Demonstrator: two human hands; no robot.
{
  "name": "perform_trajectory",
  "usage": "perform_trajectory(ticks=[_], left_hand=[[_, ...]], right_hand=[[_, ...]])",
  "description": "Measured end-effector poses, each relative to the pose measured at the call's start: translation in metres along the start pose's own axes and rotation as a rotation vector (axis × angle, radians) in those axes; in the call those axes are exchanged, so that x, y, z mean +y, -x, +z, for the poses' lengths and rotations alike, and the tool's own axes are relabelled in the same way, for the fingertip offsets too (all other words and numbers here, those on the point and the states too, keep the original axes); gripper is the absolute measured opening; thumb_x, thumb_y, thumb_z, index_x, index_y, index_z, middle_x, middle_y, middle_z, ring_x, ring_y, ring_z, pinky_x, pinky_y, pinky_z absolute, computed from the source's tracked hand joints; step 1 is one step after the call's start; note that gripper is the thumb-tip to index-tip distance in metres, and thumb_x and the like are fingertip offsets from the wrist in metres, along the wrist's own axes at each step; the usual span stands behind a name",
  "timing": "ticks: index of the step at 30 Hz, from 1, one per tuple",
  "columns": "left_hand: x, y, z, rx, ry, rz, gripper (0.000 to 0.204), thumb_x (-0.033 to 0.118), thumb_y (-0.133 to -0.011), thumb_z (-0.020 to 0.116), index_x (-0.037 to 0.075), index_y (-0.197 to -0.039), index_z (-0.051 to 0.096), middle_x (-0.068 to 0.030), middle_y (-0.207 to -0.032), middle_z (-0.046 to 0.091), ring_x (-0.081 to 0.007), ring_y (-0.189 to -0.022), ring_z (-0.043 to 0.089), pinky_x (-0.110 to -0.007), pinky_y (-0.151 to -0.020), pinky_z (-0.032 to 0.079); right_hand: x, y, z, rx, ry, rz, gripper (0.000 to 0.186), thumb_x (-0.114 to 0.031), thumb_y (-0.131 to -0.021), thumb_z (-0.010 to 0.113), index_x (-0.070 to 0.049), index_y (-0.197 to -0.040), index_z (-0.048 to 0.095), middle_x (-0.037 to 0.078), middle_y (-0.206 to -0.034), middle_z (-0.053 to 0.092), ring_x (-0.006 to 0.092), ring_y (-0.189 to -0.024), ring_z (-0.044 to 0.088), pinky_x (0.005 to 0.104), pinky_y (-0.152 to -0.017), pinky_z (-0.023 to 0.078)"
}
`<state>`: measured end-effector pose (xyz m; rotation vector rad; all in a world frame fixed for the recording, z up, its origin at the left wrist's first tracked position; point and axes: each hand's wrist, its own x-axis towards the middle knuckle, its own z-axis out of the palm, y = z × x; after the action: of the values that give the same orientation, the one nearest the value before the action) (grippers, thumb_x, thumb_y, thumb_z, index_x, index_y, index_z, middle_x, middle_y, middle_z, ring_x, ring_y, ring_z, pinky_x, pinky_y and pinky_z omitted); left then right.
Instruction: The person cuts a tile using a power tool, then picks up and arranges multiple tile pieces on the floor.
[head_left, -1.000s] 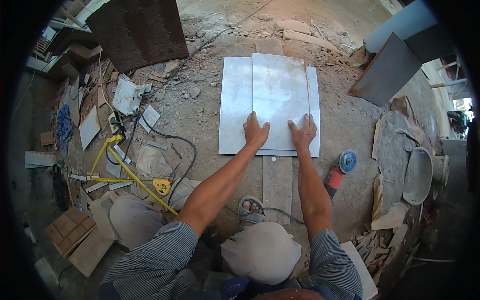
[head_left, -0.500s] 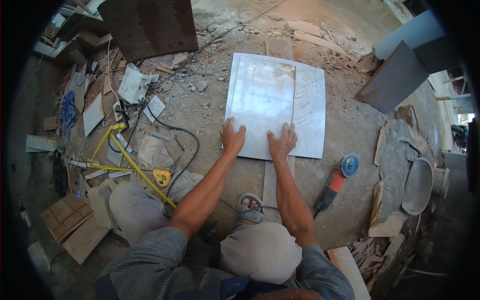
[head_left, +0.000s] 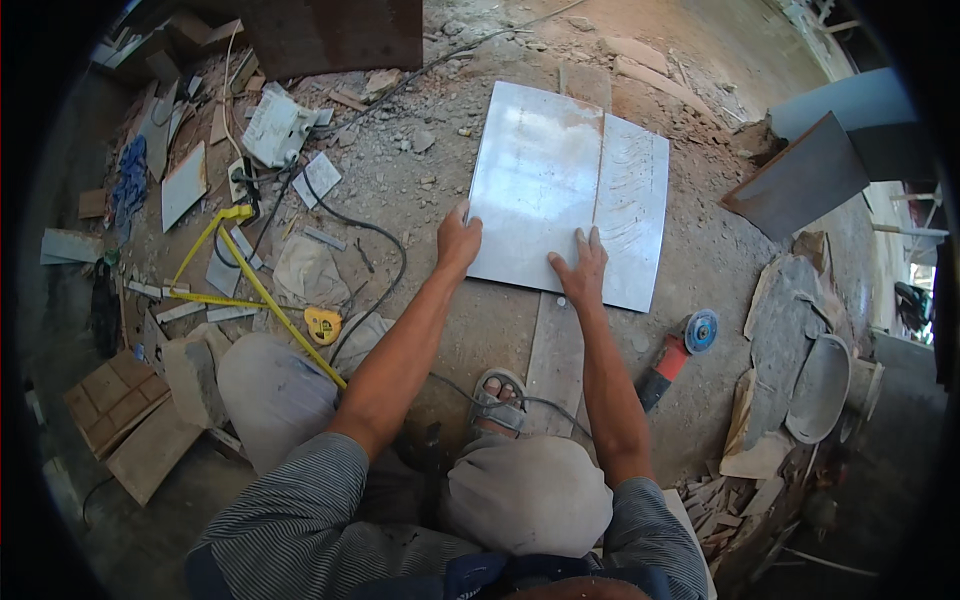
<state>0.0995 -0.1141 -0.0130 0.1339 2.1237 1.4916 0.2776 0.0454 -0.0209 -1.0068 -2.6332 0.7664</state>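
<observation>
A pale glossy tile point(head_left: 535, 170) lies on top of a second tile point(head_left: 637, 205), whose uncovered right side shows streaks. Both slant slightly on the dusty ground in front of me. My left hand point(head_left: 458, 243) is closed at the upper tile's left edge, with its fingertips partly hidden. Flat on the tile's near right part rests my right hand point(head_left: 582, 268), thumb and fingers spread. Its fingertips lie close to the upper tile's right edge.
A red and black angle grinder point(head_left: 672, 365) lies at right. Left are a yellow tape measure point(head_left: 322, 326) with its tape pulled out, and a black cable point(head_left: 390, 245). A long flat strip point(head_left: 553, 350) runs under the tiles. A slab point(head_left: 800, 178) leans at far right.
The two tiles have turned slightly clockwise. My left hand has moved up to the upper tile's left edge; my right hand has shifted a little. The whole view has also moved slightly.
</observation>
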Motion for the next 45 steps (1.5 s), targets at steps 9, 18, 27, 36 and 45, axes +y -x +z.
perform_trajectory(ticks=[9,18,27,36,45], left_hand=[[-0.007,-0.019,-0.042,-0.233,-0.099,-0.226,0.034,0.007,-0.080,0.060,-0.004,-0.111,0.067,-0.0123,-0.094,0.070,-0.0170,-0.078,0.066,-0.032,-0.068,0.053],[-0.036,-0.029,-0.034,-0.179,-0.265,-0.056,0.027,0.008,-0.077,0.065,-0.002,-0.101,0.071,-0.0120,-0.082,0.071,-0.0174,-0.067,0.066,-0.030,-0.060,0.052],[-0.027,-0.022,-0.023,-0.111,-0.389,-0.055,0.022,0.010,-0.076,0.064,0.002,-0.094,0.073,-0.0166,-0.084,0.071,-0.0234,-0.078,0.069,-0.033,-0.072,0.053],[-0.021,-0.016,-0.024,-0.131,-0.386,-0.093,0.021,0.012,-0.080,0.059,-0.001,-0.093,0.071,-0.0242,-0.095,0.068,-0.0351,-0.093,0.067,-0.039,-0.083,0.052],[-0.027,-0.011,-0.028,-0.130,-0.346,-0.095,0.023,0.010,-0.076,0.063,0.002,-0.095,0.073,-0.0179,-0.092,0.072,-0.0260,-0.085,0.070,-0.033,-0.076,0.052]], right_hand=[[0.017,0.055,-0.018,-0.042,0.085,-0.097,0.064,-0.023,-0.075,0.078,-0.002,-0.130,0.055,0.025,-0.143,0.041,0.0410,-0.121,0.043,0.0455,-0.102,0.038],[0.010,0.059,-0.010,-0.051,0.122,-0.167,0.057,-0.015,-0.077,0.076,-0.003,-0.129,0.056,0.026,-0.141,0.041,0.0409,-0.116,0.045,0.0443,-0.099,0.040],[0.012,0.059,-0.009,-0.029,0.126,-0.209,0.057,-0.011,-0.076,0.076,-0.002,-0.128,0.056,0.030,-0.140,0.039,0.0432,-0.116,0.044,0.0465,-0.099,0.040],[0.012,0.060,-0.009,-0.027,0.115,-0.204,0.055,-0.009,-0.077,0.074,0.000,-0.128,0.055,0.030,-0.140,0.038,0.0448,-0.119,0.041,0.0481,-0.100,0.039],[0.016,0.065,-0.007,-0.026,0.134,-0.222,0.055,-0.007,-0.075,0.074,-0.002,-0.126,0.055,0.030,-0.139,0.038,0.0448,-0.117,0.042,0.0486,-0.099,0.040]])
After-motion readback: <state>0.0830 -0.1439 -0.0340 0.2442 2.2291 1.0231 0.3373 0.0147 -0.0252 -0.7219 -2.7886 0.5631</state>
